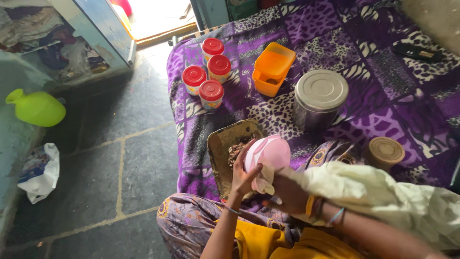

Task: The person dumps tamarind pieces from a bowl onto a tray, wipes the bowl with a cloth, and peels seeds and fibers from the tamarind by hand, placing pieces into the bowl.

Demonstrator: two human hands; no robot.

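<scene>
The bedspread [383,96] is purple with black-and-white leopard and zebra patches. On it stand four jars [207,74] with red lids, an orange box [272,67], a silver steel canister [320,98] and a brown-lidded jar [385,152]. The bowl [269,152] is pale pink, the cloth [373,194] cream, the jug [36,108] on the grey stone floor [120,158] lime green.

A single view serves here, from a camera worn on the person's head. It looks steeply down and forward over the person's lap, close to the left hand [244,175] and right hand [287,192], which sit low and centre in the picture. Beyond them the view takes in the bed [383,110] with its purple patterned cover, filling the right and upper part. The stone floor [120,158] fills the left side, farther off, up to a bright doorway [153,17] at the top edge.
</scene>
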